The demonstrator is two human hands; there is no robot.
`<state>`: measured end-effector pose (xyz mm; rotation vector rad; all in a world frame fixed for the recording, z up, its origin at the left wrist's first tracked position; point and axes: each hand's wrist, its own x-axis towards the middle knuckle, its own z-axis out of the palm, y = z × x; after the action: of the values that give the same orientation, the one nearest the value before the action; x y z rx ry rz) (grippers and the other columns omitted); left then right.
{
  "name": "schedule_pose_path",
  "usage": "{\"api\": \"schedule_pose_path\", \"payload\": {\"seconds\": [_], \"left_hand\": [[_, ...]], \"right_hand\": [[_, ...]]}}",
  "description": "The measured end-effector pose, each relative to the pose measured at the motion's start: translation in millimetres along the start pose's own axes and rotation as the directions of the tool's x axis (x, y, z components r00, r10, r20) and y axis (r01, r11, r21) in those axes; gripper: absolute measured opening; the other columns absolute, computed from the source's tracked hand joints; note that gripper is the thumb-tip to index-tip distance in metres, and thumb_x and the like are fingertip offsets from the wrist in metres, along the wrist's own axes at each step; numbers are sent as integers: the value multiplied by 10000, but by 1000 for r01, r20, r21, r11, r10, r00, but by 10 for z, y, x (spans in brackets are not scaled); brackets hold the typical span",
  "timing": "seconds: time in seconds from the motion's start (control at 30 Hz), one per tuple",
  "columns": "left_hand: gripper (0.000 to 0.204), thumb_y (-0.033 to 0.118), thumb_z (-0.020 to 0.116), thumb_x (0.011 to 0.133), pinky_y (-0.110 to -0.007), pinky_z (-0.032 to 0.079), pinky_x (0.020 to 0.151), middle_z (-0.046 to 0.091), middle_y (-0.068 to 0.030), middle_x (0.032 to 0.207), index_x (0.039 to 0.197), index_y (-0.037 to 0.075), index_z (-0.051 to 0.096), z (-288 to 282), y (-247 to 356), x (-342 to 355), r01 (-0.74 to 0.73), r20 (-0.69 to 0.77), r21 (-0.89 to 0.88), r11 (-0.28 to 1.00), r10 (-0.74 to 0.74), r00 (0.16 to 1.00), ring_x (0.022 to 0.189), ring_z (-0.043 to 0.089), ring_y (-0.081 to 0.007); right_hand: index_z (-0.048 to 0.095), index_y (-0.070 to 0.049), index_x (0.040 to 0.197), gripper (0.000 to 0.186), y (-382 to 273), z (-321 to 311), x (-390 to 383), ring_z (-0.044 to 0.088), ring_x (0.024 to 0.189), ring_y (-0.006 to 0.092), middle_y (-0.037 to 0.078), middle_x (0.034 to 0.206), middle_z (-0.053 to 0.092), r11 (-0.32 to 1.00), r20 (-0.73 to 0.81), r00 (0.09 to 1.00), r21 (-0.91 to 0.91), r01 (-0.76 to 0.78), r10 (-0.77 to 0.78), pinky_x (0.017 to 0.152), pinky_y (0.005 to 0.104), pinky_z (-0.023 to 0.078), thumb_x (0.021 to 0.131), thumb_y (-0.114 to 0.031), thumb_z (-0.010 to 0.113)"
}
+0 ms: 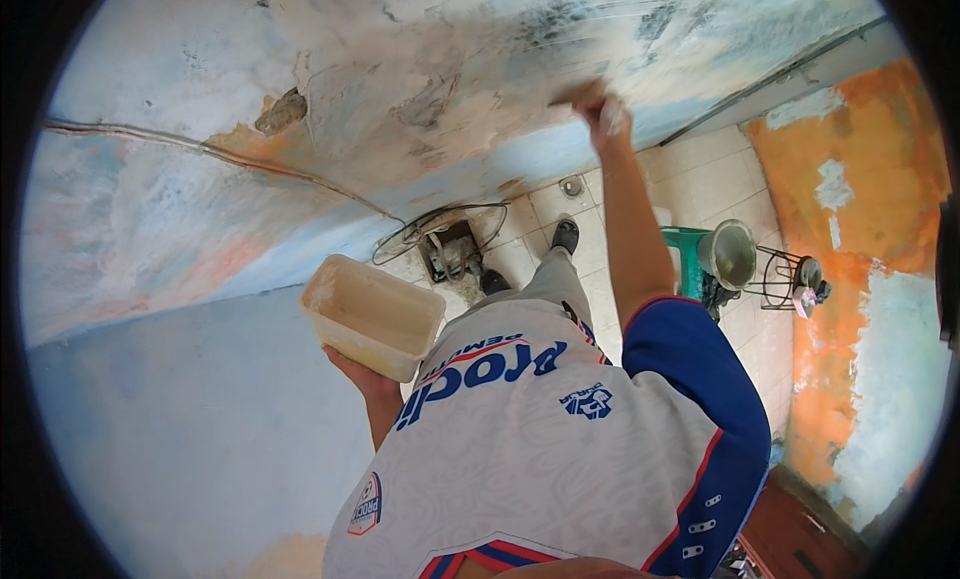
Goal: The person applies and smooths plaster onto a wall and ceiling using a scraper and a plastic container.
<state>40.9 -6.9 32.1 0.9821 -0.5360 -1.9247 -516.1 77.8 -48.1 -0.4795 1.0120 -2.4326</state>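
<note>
My left hand is closed around the lower side of a cream rectangular plastic tub, held tilted in front of my body. Pale smears coat the tub's inside. My right arm reaches out to the patchy wall, and my right hand, whitened across its back, grips a flat brownish scraper. The scraper is blurred, and I cannot tell whether its edge touches the wall. Broken plaster and dark smudges mark the wall's faded blue and peach paint.
A cable runs along the wall to a floor pit with pipes near my feet. At right stand a green plastic stool, a grey metal bowl and a black wire stand. An orange, patched wall rises beyond.
</note>
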Motion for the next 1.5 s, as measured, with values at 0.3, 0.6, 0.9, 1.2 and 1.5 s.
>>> {"api": "schedule_pose_path", "payload": {"seconds": [0.3, 0.6, 0.9, 1.2, 1.5], "left_hand": [[694, 652, 290, 973, -435, 396, 1099, 398, -60, 1481, 1473, 171, 327, 227, -35, -1, -1, 8, 23, 1000, 1, 1000, 1339, 416, -277], [690, 648, 279, 976, -437, 384, 1106, 393, -65, 1490, 1471, 169, 332, 305, -61, -6, 33, 27, 42, 999, -34, 999, 1347, 410, -281], [733, 688, 278, 955, -437, 374, 1117, 382, -60, 1500, 1481, 179, 321, 596, -36, -95, -74, 143, 295, 953, 33, 989, 1364, 391, -277], [717, 677, 258, 965, -424, 386, 1110, 375, -50, 1498, 1486, 188, 311, 859, -363, 153, 21, 185, 0, 1000, -21, 983, 1362, 393, -266], [704, 662, 247, 974, -421, 396, 1100, 386, -58, 1490, 1482, 181, 318, 1040, -609, -233, -15, 100, 0, 1000, 14, 995, 1353, 401, -268]], "right_hand": [[531, 14, 1001, 204, -2070, 2025, -377, 671, 945, 370, 132, 789, 614, 994, -93, 994, -101, 42, -51, 1026, 506, 459, 872, -76, 402], [596, 58, 824, 218, 432, -781, -571, 681, 729, 289, 194, 816, 670, 826, -548, 696, -16, -563, 464, 725, 397, 622, 908, -88, 458], [537, -55, 828, 314, -1932, 1209, 349, 663, 697, 280, 149, 741, 652, 987, -131, 991, -157, -33, 13, 647, 317, 594, 1029, -237, 377], [516, -1, 1195, 343, -2134, 1199, -230, 658, 856, 244, 180, 1073, 640, 996, -45, 999, 90, 19, -15, 678, 197, 566, 885, -87, 396], [654, -18, 801, 389, -257, -1007, -82, 652, 624, 201, 146, 722, 676, 880, -390, 843, -145, -453, 370, 605, 294, 579, 971, -299, 444]]}}
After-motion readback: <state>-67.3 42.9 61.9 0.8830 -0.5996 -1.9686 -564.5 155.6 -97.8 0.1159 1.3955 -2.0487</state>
